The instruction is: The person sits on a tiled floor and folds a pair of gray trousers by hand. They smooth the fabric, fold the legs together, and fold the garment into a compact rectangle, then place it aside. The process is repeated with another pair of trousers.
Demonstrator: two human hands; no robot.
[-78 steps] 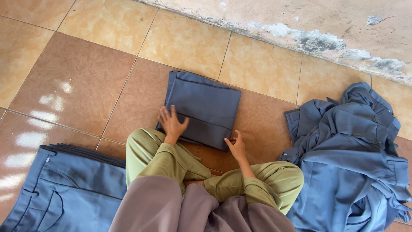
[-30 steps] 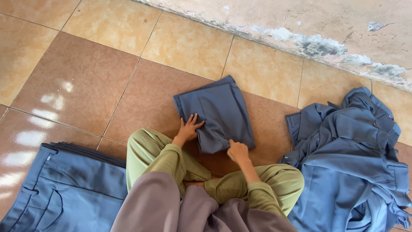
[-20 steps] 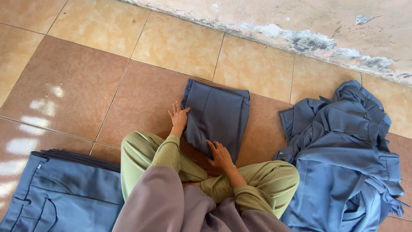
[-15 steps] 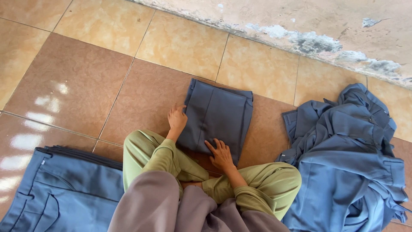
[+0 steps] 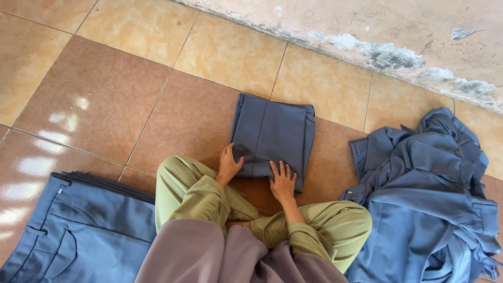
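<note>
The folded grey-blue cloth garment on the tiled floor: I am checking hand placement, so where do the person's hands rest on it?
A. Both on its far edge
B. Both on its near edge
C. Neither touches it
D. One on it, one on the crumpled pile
B: the left hand and right hand both press the near edge of the folded grey-blue cloth garment.

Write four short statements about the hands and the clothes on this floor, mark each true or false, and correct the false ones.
1. Both hands rest on the folded grey-blue garment. True: the left hand is at its near left edge, the right hand on its near edge.
2. The folded garment lies on a wooden table. False: it lies on the tiled floor.
3. A loose heap of blue clothes lies to the person's right. True.
4. The flat stack of blue garments at the person's left is red. False: it is blue.
</note>
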